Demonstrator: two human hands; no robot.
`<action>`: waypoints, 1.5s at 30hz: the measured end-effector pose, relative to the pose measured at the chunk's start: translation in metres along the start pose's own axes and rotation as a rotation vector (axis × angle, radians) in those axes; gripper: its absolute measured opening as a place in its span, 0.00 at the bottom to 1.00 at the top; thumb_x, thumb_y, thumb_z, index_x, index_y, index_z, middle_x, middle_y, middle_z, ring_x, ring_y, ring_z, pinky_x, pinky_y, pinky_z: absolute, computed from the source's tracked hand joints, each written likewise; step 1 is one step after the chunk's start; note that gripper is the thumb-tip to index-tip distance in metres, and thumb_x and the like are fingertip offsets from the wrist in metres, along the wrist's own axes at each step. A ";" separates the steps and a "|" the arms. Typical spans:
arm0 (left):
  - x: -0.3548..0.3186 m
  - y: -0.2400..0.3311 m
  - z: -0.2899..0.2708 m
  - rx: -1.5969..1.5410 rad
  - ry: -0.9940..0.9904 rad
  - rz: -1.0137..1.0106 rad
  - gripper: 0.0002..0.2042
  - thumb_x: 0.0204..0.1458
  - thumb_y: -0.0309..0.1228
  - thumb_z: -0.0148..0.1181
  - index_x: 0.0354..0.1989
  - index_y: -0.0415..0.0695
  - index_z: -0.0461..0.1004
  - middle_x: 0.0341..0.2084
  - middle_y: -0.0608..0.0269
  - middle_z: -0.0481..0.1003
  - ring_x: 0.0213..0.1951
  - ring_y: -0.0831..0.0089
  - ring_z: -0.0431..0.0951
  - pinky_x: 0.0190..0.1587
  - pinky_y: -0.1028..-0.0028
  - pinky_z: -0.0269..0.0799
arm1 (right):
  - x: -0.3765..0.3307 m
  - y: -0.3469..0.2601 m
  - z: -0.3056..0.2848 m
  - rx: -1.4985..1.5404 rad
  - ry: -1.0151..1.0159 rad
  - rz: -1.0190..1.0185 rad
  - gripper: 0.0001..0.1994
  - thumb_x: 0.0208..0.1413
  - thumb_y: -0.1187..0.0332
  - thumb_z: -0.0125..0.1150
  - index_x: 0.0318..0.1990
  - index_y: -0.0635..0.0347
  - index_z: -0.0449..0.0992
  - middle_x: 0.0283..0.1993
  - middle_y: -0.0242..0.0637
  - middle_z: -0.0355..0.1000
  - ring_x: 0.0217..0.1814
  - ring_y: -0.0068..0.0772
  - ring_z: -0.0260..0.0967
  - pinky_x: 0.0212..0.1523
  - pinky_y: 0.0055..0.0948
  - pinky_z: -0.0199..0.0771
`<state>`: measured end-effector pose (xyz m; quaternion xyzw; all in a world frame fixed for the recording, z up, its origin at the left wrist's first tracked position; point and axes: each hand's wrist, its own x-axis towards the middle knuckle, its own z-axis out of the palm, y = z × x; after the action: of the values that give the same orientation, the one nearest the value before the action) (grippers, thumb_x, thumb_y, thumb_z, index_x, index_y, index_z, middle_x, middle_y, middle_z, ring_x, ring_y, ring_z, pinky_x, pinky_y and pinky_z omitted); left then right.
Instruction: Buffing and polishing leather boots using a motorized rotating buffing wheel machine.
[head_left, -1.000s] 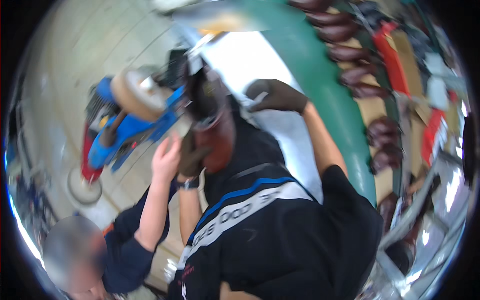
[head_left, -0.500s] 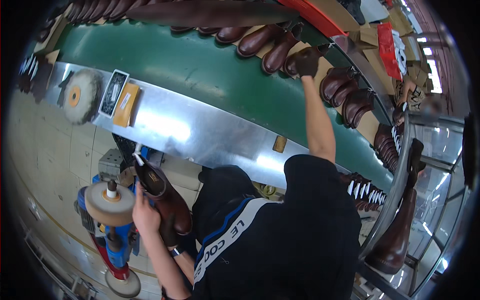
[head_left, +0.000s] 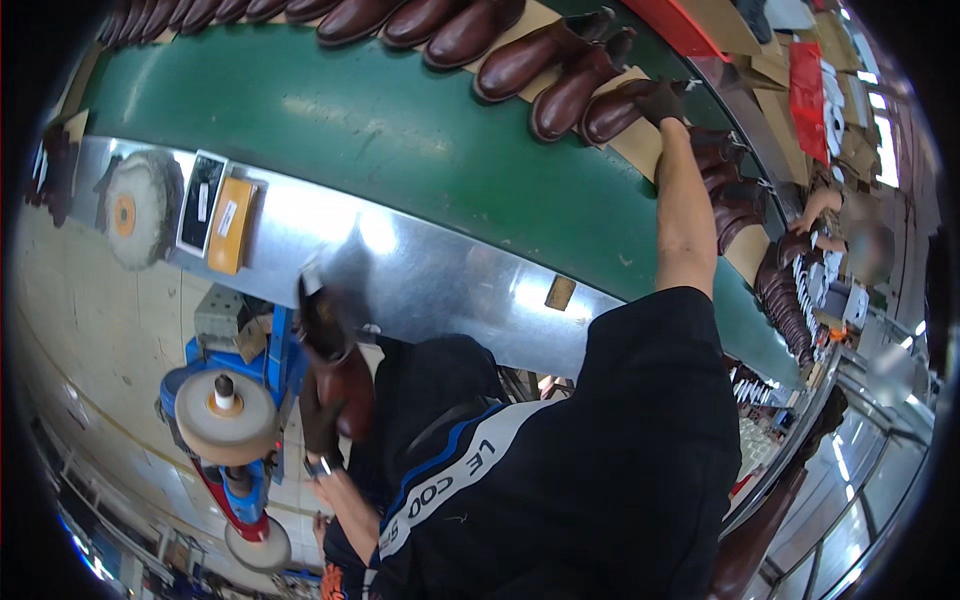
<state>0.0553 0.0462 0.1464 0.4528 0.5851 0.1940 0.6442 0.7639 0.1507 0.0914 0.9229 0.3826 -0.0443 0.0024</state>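
My left hand [head_left: 321, 422], in a dark glove with a watch at the wrist, is closed round a brown ankle boot [head_left: 350, 390] by its sole side. The boot hangs toe down at the metal ledge, its opening toward the ledge. My right hand [head_left: 660, 102], also dark-gloved, reaches across the green conveyor belt [head_left: 400, 170]. Its fingers are closed at the shaft of another brown boot [head_left: 612, 110], which lies on cardboard in a row of similar boots. The finger details of both hands are partly hidden.
On the metal ledge [head_left: 420, 265] lie a fluffy buffing wheel [head_left: 140, 210], a black-and-white box [head_left: 202, 200], a yellow box [head_left: 232, 225] and a small tan block [head_left: 560, 292]. A blue machine with a polishing wheel [head_left: 228, 418] stands left. Co-workers are at far right and lower left.
The boot in my left hand has risen toward the ledge. A bare hand that was beside it is gone from there. My right hand stays at the boot on the belt.
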 end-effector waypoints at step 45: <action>0.071 0.097 0.102 1.023 0.253 0.483 0.22 0.44 0.46 0.59 0.40 0.40 0.72 0.29 0.52 0.73 0.32 0.55 0.72 0.38 0.60 0.64 | -0.267 -0.254 -0.036 0.992 -0.023 -0.355 0.14 0.52 0.72 0.57 0.46 0.65 0.72 0.32 0.34 0.73 0.32 0.20 0.67 0.35 0.22 0.69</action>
<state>0.1946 0.1147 0.1741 0.8004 0.5571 0.0807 0.2061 0.3996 0.1434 0.1574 0.7336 0.4659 -0.2301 -0.4380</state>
